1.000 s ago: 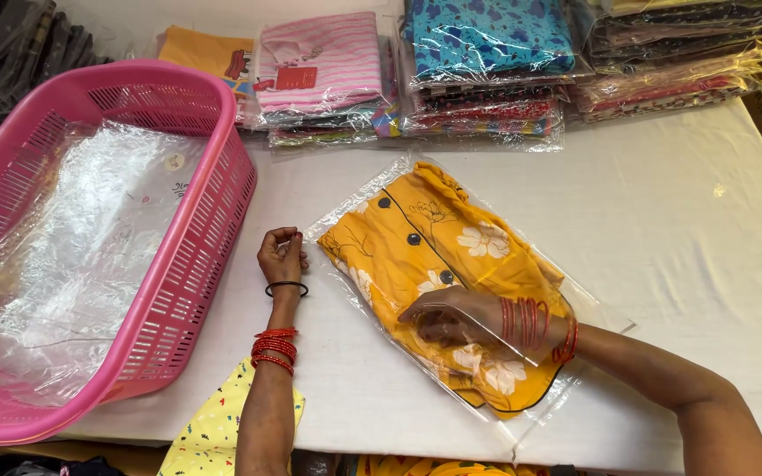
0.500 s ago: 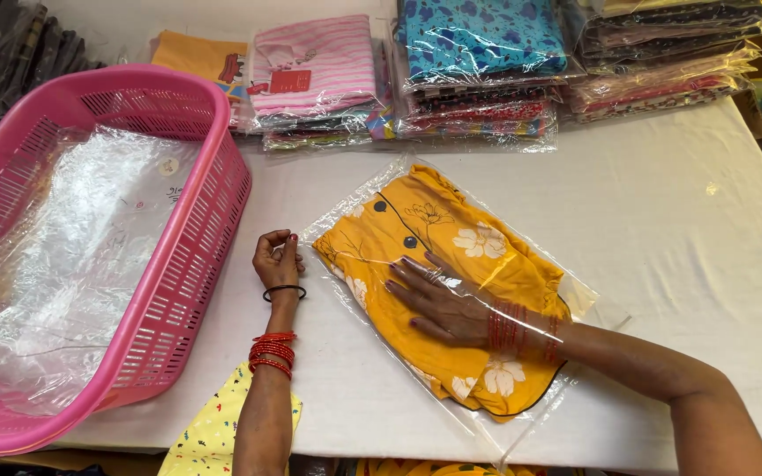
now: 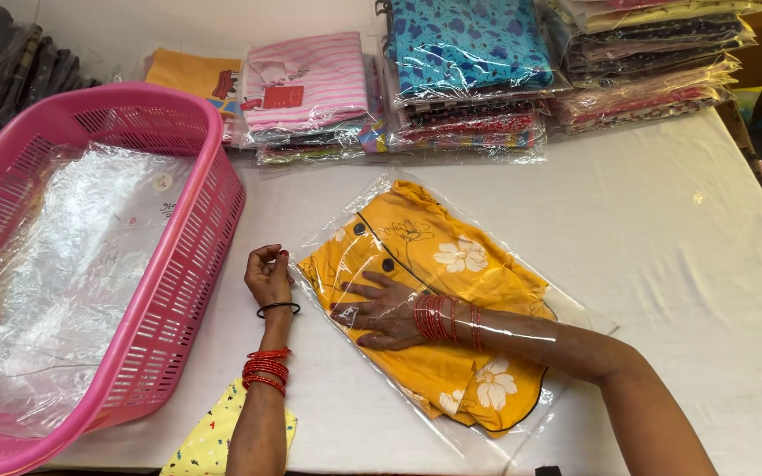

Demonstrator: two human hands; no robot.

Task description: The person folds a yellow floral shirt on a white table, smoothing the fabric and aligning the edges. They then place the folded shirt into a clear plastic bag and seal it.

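Observation:
A folded yellow garment (image 3: 451,264) with white flowers and dark buttons lies inside a clear plastic bag (image 3: 575,308) on the white table. My right hand (image 3: 381,310) rests flat on the garment with its fingers spread. The wrist and forearm are under the bag's plastic film. My left hand (image 3: 268,273) lies on the table at the bag's left edge, fingers curled and pinched at the plastic. Both wrists wear red bangles.
A pink plastic basket (image 3: 196,264) holding clear empty bags (image 3: 72,264) stands at the left. Stacks of bagged garments (image 3: 469,70) line the far side of the white table (image 3: 663,220). A yellow patterned cloth (image 3: 209,441) hangs at the near edge.
My right hand has slid from the garment's middle up toward its collar end, with fingers spreading flat. My left hand stays curled at the bag's edge.

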